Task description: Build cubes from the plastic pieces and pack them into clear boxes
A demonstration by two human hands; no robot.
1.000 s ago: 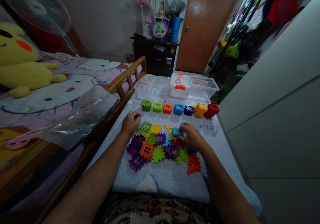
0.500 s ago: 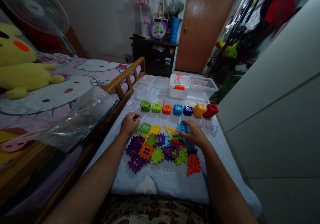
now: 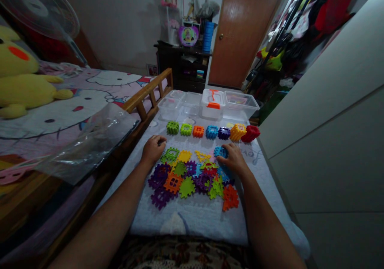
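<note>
My right hand [image 3: 236, 159] pinches a blue interlocking tile [image 3: 220, 152] at the right of a loose spread of toothed plastic tiles. My left hand [image 3: 153, 148] rests on the cloth by the spread's left edge, fingers curled in, with no piece visible in them. Closest to it lies a green frame tile [image 3: 170, 155]. The spread also has a yellow tile [image 3: 184, 155], an orange window tile [image 3: 173, 182], a lime tile [image 3: 187, 187], purple tiles [image 3: 162, 197] and a red-orange tile [image 3: 230, 198]. Some overlap, so their shapes are partly hidden.
Behind the spread runs a row of colour-sorted stacks, from a green stack [image 3: 172, 127] to a red stack [image 3: 251, 133]. Clear plastic boxes [image 3: 241, 108] and an orange-handled box [image 3: 213, 109] stand farther back. A wooden bed rail [image 3: 147, 91] borders the left, a white cabinet [image 3: 336, 141] the right.
My right hand, still on the blue tile, has shifted slightly, and the tile lies flatter towards the cloth. My left hand stays put. The whole view has drifted a little.
</note>
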